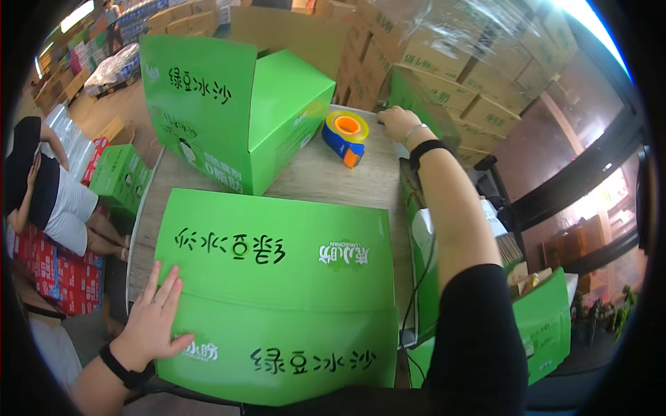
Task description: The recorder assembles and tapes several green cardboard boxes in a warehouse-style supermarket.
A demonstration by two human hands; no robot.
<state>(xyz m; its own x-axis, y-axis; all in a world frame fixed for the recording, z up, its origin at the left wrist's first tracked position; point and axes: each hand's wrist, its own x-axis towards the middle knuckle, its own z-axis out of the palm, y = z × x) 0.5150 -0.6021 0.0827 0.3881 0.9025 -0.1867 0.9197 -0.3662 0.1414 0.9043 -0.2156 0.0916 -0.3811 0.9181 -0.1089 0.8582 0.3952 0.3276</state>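
A green printed cardboard box [276, 296] lies in front of me on the wood-grain table [299, 179], its two long top flaps folded over and meeting at a seam. My left hand [156, 317] rests on its left edge, fingers spread. My right hand [399, 124] reaches to the table's far right corner, beside an upright green cardboard panel; its fingers are curled near a small dark thing, and whether they hold it cannot be told. Between the boxes and that hand stands a blue and orange tape dispenser [341, 143] with a yellow roll. An open green box [250, 119] stands at the back left.
Stacked brown cartons [447, 93], partly wrapped in film, rise behind the table. A black cable [424, 275] hangs along its right side, near green cartons [543, 327]. At the left are a person [57, 187], a green box [119, 174] and red packages [67, 275].
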